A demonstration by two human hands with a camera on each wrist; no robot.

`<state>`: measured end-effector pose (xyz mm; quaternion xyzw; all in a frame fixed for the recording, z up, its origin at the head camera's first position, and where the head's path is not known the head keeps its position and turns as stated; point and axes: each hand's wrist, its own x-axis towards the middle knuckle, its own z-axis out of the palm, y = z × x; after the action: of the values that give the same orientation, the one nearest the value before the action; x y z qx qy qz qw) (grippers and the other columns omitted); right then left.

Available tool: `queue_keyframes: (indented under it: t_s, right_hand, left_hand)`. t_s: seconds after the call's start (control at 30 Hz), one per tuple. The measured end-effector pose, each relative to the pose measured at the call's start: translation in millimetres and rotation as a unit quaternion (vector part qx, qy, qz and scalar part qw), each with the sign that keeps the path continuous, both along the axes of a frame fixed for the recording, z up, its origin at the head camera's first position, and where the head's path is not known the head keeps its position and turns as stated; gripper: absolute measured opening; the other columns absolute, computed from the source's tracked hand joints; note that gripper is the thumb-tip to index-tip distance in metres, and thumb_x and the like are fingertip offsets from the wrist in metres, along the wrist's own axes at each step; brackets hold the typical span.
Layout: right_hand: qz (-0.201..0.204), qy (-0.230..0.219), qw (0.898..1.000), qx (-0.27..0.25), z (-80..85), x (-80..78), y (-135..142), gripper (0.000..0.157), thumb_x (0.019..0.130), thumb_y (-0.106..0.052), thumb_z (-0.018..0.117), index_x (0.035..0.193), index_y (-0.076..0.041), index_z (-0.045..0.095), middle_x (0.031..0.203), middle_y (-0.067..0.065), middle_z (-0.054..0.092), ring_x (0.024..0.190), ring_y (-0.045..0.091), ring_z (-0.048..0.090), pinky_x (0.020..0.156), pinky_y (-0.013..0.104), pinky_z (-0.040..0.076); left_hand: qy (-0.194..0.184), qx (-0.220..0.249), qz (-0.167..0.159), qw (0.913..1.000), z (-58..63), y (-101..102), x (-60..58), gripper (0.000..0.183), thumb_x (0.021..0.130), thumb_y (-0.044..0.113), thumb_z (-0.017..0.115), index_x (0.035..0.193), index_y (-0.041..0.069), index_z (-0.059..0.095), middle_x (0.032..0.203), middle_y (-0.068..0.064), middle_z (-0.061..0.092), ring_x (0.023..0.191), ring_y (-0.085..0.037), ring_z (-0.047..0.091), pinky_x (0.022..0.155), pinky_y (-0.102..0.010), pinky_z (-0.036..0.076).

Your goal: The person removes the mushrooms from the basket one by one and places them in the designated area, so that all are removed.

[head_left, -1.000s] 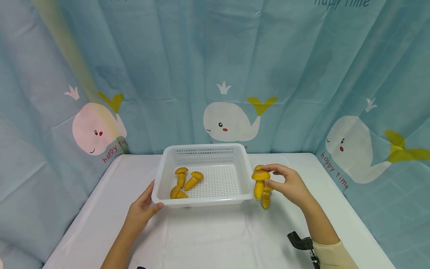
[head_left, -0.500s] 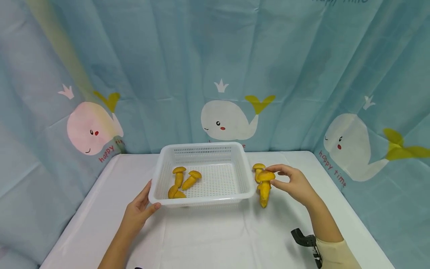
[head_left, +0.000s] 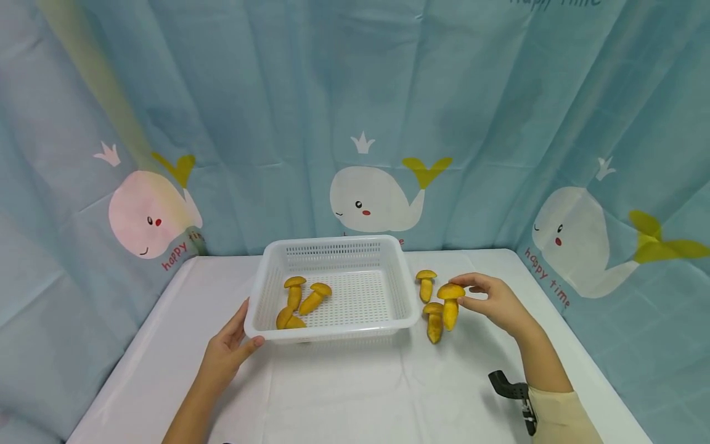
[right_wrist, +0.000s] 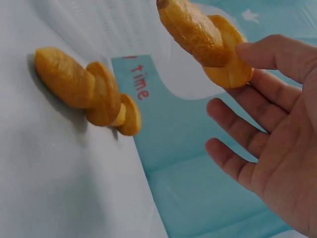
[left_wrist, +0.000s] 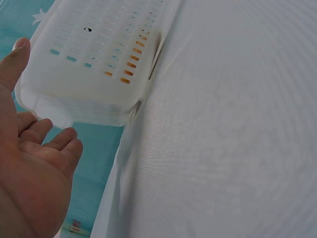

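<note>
My right hand (head_left: 493, 302) pinches a yellow mushroom (head_left: 450, 305) by its cap between thumb and fingertips, stem hanging down; in the right wrist view this mushroom (right_wrist: 203, 39) is clear of the table. Two similar mushrooms stay on the table beside the basket, one nearer (head_left: 434, 324) and one farther back (head_left: 426, 285). My left hand (head_left: 224, 354) holds the near left corner of the white plastic basket (head_left: 333, 333), thumb at the front rim. From the left wrist view, the curled fingers (left_wrist: 64, 144) sit at the basket's corner.
Several yellow mushrooms (head_left: 314, 298) lie in the basket's left half. The white-covered table (head_left: 344, 388) ends at a blue curtain (head_left: 477, 123) printed with whales. A black wrist mount (head_left: 507, 386) sits by the right sleeve.
My right hand has moved right with its mushroom, away from the basket, uncovering the two mushrooms on the table. The left hand keeps its place at the basket corner.
</note>
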<state>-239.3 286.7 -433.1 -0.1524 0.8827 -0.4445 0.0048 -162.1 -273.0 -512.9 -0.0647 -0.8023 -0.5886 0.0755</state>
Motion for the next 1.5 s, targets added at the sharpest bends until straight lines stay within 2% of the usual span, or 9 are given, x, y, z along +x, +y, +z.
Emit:
queue_keyframes:
  t_s: [0.2, 0.4, 0.67, 0.83, 1.03, 1.17, 1.5]
  right_hand:
    - [0.007, -0.002, 1.0, 0.004, -6.7, -4.7, 11, 0.036, 0.097, -0.025, 0.073, 0.13, -0.013, 0.068, 0.129, 0.005, 0.07, 0.123, 0.031, 0.056, 0.106, 0.056, 0.046]
    - [-0.001, -0.011, 1.0, 0.018, -15.6, -9.3, 21, 0.035, 0.097, -0.025, 0.074, 0.129, -0.013, 0.068, 0.127, 0.005, 0.071, 0.122, 0.028, 0.057, 0.103, 0.046, 0.049]
    - [-0.006, -0.058, 0.998, 0.006, -30.6, -16.2, 34, 0.036, 0.095, -0.02, 0.074, 0.129, -0.01, 0.068, 0.128, 0.01, 0.068, 0.115, 0.029, 0.059, 0.09, 0.028, 0.055]
    - [0.002, -0.064, 0.998, 0.018, -38.1, -19.3, 39, 0.035, 0.095, -0.02, 0.074, 0.128, -0.01, 0.069, 0.126, 0.009, 0.07, 0.118, 0.029, 0.058, 0.093, 0.031, 0.054]
    - [-0.011, -0.101, 0.994, 0.029, -48.6, -21.1, 44, 0.038, 0.094, -0.023, 0.075, 0.129, -0.009, 0.068, 0.13, 0.013, 0.067, 0.12, 0.032, 0.059, 0.096, 0.042, 0.054]
    - [-0.015, -0.109, 0.993, 0.031, -55.1, -21.8, 47, 0.04, 0.094, -0.026, 0.075, 0.13, -0.008, 0.067, 0.133, 0.015, 0.066, 0.12, 0.034, 0.06, 0.098, 0.049, 0.054]
    - [-0.014, -0.114, 0.993, 0.03, -62.7, -24.9, 51, 0.041, 0.094, -0.025, 0.075, 0.13, -0.009, 0.067, 0.132, 0.014, 0.066, 0.12, 0.033, 0.06, 0.099, 0.049, 0.052]
  left_hand:
    - [0.0, 0.002, 0.001, 1.0, -0.9, 0, -0.5, 0.086, 0.095, 0.01, 0.074, 0.163, 0.03, 0.026, 0.17, 0.003, 0.022, 0.145, 0.01, 0.028, 0.102, -0.007, 0.041]
    - [-0.001, 0.0, -0.002, 1.0, -1.9, 0, -0.2, 0.085, 0.096, 0.011, 0.073, 0.163, 0.031, 0.026, 0.171, 0.002, 0.022, 0.147, 0.006, 0.028, 0.101, -0.008, 0.042]
    - [-0.002, 0.001, -0.002, 1.0, 0.2, -1, 0.8, 0.085, 0.096, 0.012, 0.073, 0.164, 0.03, 0.025, 0.17, 0.001, 0.021, 0.147, 0.005, 0.027, 0.101, -0.007, 0.042]
    - [-0.006, 0.005, -0.002, 1.0, 1.0, 0, 2.0, 0.084, 0.096, 0.013, 0.073, 0.163, 0.029, 0.026, 0.17, 0.001, 0.021, 0.144, 0.01, 0.028, 0.101, -0.007, 0.042]
    - [-0.007, -0.001, 0.002, 1.0, 1.2, 0, 1.3, 0.084, 0.096, 0.014, 0.074, 0.163, 0.03, 0.026, 0.17, 0.002, 0.022, 0.145, 0.01, 0.028, 0.102, -0.006, 0.04]
    - [-0.011, -0.004, 0.004, 0.9999, 1.0, 0, 1.1, 0.084, 0.096, 0.015, 0.074, 0.163, 0.031, 0.026, 0.171, 0.003, 0.022, 0.145, 0.01, 0.027, 0.102, -0.006, 0.04]
    - [0.005, 0.018, -0.013, 0.9997, 1.8, 1, 1.7, 0.084, 0.095, 0.007, 0.072, 0.164, 0.025, 0.026, 0.171, -0.003, 0.02, 0.146, 0.009, 0.028, 0.102, -0.007, 0.041]
